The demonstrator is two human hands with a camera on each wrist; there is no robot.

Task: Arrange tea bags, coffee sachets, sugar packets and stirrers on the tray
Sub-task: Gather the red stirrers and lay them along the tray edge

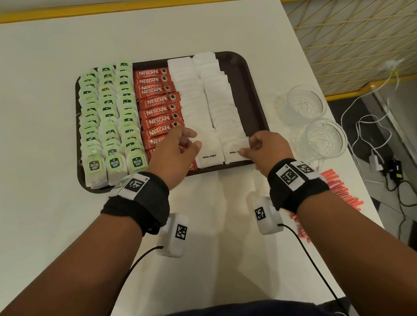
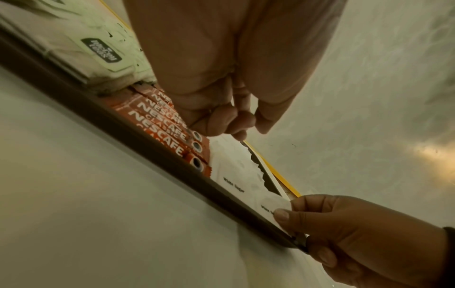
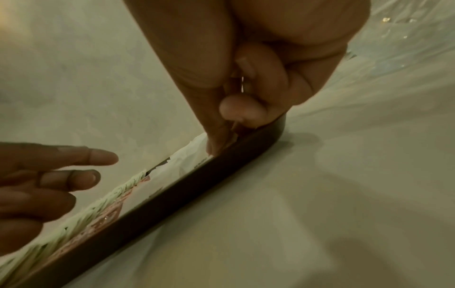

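Fingers of right hand pinching nearest white sugar packet at front of tray; left hand loose, holding nothing, above coffee sachets. Looks like finishing off 2 sugar rows beside tea bags. Probably stirrers next, lying off-tray on white desk near 2 glass bowls. Yellow netting behind, cables on floor.

free: tray right strip bare | blocked: glass bowls beside tray's right rim
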